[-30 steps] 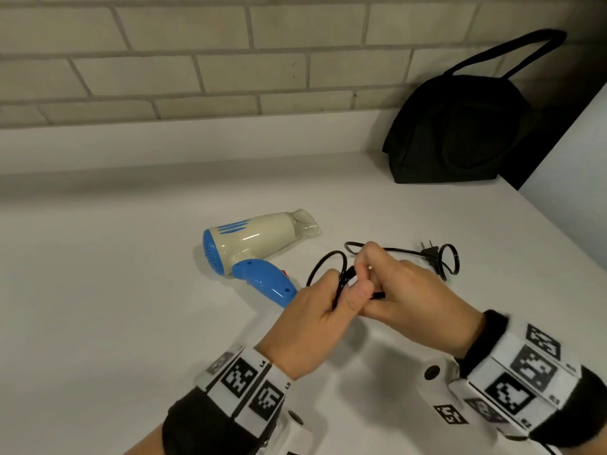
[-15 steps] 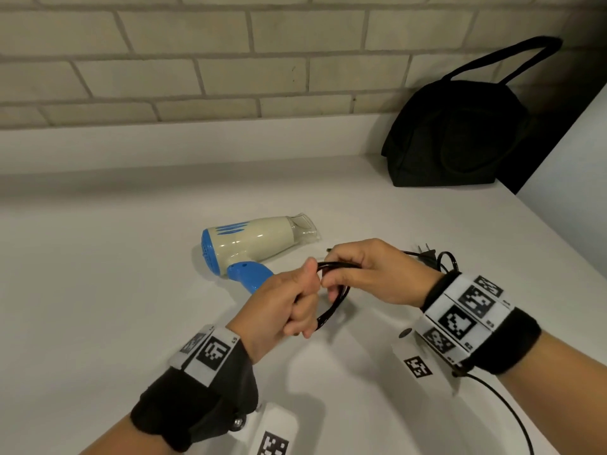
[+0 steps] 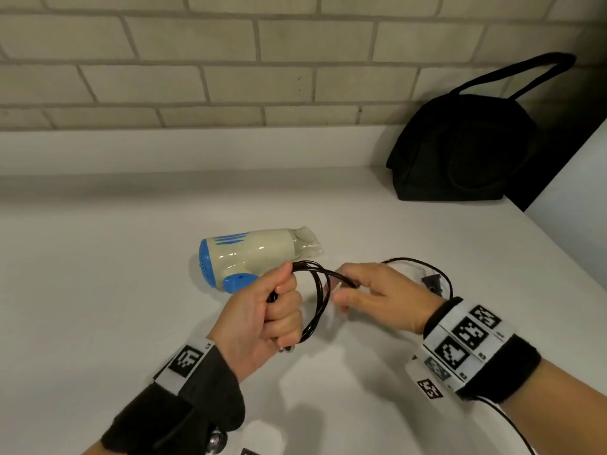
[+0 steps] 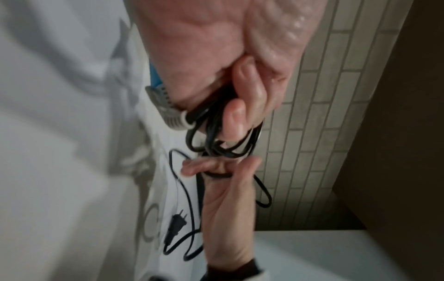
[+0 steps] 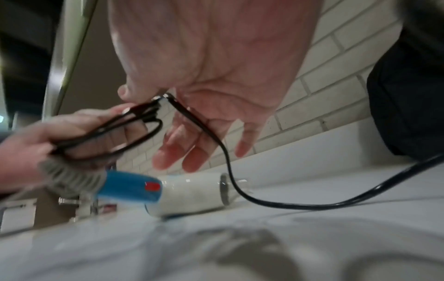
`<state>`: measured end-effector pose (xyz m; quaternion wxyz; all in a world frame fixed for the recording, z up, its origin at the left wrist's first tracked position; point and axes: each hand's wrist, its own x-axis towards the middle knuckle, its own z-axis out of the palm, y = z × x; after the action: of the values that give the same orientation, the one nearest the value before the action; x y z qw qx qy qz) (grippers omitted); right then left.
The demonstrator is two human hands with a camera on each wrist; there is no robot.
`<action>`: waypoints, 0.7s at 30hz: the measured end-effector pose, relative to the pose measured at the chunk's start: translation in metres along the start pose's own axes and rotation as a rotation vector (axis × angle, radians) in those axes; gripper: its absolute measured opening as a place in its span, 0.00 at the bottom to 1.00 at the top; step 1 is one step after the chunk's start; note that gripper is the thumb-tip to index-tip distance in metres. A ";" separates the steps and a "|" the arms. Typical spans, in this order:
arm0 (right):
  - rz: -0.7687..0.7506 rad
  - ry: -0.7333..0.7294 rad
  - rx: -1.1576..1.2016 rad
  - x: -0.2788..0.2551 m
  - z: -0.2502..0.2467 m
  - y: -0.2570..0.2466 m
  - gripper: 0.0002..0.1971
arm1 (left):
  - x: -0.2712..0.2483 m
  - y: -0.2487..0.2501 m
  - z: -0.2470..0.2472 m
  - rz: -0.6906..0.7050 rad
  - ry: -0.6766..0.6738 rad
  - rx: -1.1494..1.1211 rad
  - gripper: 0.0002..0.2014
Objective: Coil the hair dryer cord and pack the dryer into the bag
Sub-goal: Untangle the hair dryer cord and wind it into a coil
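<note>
A cream and blue hair dryer (image 3: 253, 254) (image 5: 182, 195) lies on its side on the white counter (image 3: 98, 290). My left hand (image 3: 272, 310) (image 4: 230, 106) grips several loops of its black cord (image 3: 317, 297) (image 4: 216, 140) (image 5: 115, 131) in a fist, just right of the blue handle. My right hand (image 3: 371, 293) (image 5: 204, 114) (image 4: 225, 199) pinches the free run of cord between thumb and forefinger, its other fingers spread. The plug (image 3: 432, 284) (image 4: 176, 226) lies on the counter behind my right wrist. A black bag (image 3: 460, 152) leans against the brick wall at the back right.
A brick wall (image 3: 230, 60) with a white ledge runs along the back. A white panel (image 3: 574, 208) rises at the counter's right edge beside the bag. A loose arc of cord (image 3: 414, 262) lies past my right hand.
My left hand has turned upright with the coil, which has gained a loop. My right hand has drawn the free cord to the right, away from the left fist.
</note>
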<state>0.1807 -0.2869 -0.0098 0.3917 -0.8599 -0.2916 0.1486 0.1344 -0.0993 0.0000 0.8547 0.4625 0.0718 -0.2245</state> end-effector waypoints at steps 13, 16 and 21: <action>0.242 0.188 -0.631 -0.016 -0.031 0.046 0.16 | -0.002 0.032 0.009 0.167 0.190 -0.101 0.18; 0.182 0.022 -0.870 -0.014 -0.020 0.031 0.20 | 0.002 0.028 0.021 0.197 0.250 -0.079 0.22; -0.002 -0.207 -0.883 -0.021 0.002 -0.003 0.16 | 0.009 0.021 0.049 0.379 0.308 -0.003 0.22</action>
<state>0.1624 -0.2968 -0.0081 -0.0435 -0.9250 -0.3654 0.0947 0.1478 -0.1324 0.0409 0.8613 0.4950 0.1136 0.0132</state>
